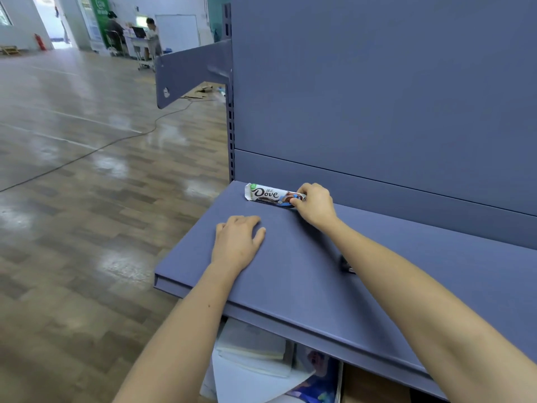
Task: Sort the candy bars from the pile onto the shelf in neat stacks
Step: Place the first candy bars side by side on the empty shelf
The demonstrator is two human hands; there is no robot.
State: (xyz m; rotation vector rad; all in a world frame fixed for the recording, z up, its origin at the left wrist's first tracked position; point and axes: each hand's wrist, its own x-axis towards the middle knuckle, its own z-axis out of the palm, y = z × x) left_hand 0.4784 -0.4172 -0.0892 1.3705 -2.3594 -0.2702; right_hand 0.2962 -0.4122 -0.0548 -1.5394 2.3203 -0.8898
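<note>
Blue shelf (290,274) gets its first candy bar (268,195), pinched by right hand (315,204), left hand (238,242) flat and empty; next, probably release and fetch another

A single head-worn view looked forward and down from above the person's forearms, close over the blue shelf (290,271). It faced the shelf's back panel (377,97), set to the right of frame, while the left half took in open wooden floor (72,170) receding toward distant desks (139,39).
</note>
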